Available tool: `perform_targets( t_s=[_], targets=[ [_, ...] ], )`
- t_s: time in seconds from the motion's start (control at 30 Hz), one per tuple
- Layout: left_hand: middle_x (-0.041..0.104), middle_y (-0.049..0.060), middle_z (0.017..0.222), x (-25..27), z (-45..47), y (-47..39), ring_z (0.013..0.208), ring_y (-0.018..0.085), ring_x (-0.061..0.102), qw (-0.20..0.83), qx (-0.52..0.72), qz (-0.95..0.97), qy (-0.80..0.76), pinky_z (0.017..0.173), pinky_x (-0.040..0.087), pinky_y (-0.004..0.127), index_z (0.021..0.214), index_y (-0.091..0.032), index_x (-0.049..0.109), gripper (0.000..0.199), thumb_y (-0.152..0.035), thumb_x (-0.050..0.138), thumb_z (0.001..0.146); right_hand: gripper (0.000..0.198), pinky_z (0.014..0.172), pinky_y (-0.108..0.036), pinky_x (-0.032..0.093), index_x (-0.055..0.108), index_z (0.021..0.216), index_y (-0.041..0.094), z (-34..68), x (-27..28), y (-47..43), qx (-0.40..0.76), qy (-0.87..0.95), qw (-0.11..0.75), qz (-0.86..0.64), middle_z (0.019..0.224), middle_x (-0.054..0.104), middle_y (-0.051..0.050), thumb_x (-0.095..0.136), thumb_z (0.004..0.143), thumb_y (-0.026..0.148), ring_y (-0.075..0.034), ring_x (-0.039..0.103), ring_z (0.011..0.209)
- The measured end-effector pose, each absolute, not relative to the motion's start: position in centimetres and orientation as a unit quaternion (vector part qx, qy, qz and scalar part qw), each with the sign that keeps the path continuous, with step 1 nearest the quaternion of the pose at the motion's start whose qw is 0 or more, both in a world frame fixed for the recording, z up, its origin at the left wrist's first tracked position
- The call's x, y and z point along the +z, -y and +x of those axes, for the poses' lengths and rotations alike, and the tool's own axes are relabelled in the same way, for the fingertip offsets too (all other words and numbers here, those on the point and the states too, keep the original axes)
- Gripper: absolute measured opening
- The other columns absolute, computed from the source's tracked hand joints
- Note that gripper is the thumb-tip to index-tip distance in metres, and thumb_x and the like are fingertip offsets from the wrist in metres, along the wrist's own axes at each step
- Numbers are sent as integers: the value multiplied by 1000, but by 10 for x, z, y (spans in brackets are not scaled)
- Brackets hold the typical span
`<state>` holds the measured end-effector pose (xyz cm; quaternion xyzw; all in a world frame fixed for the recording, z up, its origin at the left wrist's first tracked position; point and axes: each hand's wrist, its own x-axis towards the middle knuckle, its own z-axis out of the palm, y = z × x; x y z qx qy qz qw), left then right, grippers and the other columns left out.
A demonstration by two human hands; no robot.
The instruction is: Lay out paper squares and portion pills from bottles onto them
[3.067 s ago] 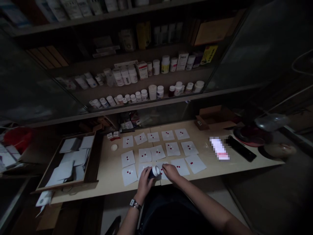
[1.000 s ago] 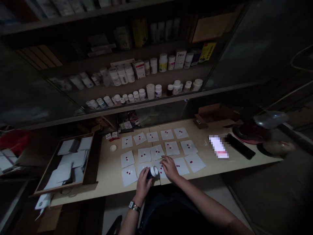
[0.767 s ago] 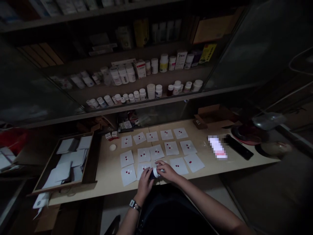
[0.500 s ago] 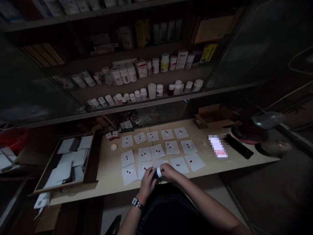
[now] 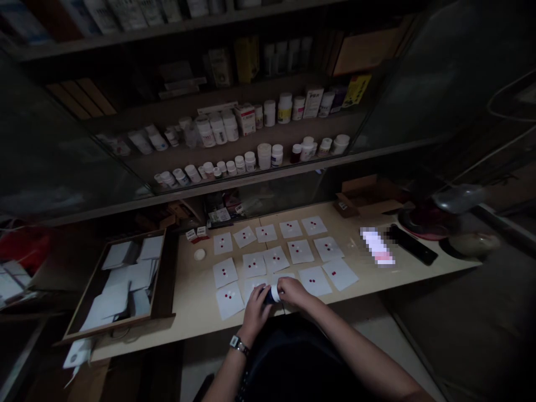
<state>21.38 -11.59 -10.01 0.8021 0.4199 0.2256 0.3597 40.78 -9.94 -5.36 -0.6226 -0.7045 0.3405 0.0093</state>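
Note:
A dark blue pill bottle point(image 5: 268, 296) with a white top lies tilted between my hands near the table's front edge. My left hand point(image 5: 256, 310) is wrapped round the bottle's dark body. At the white end, my right hand point(image 5: 291, 291) has its fingers closed on the cap point(image 5: 274, 293); whether the cap is loose cannot be made out. Square white papers point(image 5: 301, 251) lie in rows beyond and beside my hands, with small red and white pills point(image 5: 227, 296) on them. One or two papers are partly covered by my hands and the bottle.
A drawer point(image 5: 161, 279) full of white paper packets juts out at the left. A round white lid point(image 5: 200, 254) and small boxes point(image 5: 196, 233) lie at the table's left. At the right are a lit phone point(image 5: 378, 245), a black phone-like object point(image 5: 414, 245) and an open carton point(image 5: 364, 195). Shelves of medicine bottles point(image 5: 263, 156) stand behind.
The view has shifted slightly, so the table and shelves sit a little further right. Both hands stay at the bottle, with no clear change in grip.

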Motion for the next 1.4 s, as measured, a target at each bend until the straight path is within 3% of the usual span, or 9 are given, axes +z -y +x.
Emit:
perform_targets(
  t_s=[0.47,0.77,0.9,1.1,1.17,1.23,1.4],
  targets=[
    [49,11,131,-101,244,131,123,24,45,370,233,789,-431,104,38,49,133,-26,42,55,-15,56,81,22,62,-24,37,75,84,25,443,-34,99,353,741,-44,-570,83,73,-6,57,73,20,-20,64,78],
    [50,10,129,-114,317,161,121,24,48,323,283,768,-476,102,41,47,133,-26,40,53,-14,53,83,20,68,-24,37,72,85,22,514,-39,116,341,781,-1,-523,87,70,-5,53,80,21,-18,61,82],
    [50,10,130,-116,344,174,123,24,47,293,289,766,-494,102,41,46,134,-27,40,52,-15,52,84,18,74,-25,38,70,85,20,537,-52,130,350,768,50,-534,86,68,-5,52,82,18,-18,59,86],
    [50,11,129,-111,365,190,121,24,48,303,274,758,-509,101,41,46,135,-26,38,55,-15,54,83,19,88,-29,39,66,70,18,557,-82,148,365,717,255,-536,102,62,-8,52,81,15,-20,53,102],
    [50,10,129,-110,365,191,121,24,48,307,271,751,-518,101,41,46,134,-26,39,55,-14,53,83,20,87,-30,39,65,71,19,561,-89,146,352,681,283,-576,101,61,-8,50,84,19,-20,53,100],
    [50,10,129,-111,362,189,120,24,48,308,266,745,-528,102,41,47,134,-27,40,55,-14,53,82,22,83,-29,41,66,77,19,564,-94,141,328,662,257,-623,94,62,-7,46,87,21,-19,55,95],
    [50,10,129,-114,353,181,121,25,47,316,254,748,-525,102,39,47,133,-27,43,55,-13,54,81,23,78,-27,39,66,84,19,559,-106,124,274,704,85,-650,94,65,-7,43,89,21,-20,55,95]
  ],
)
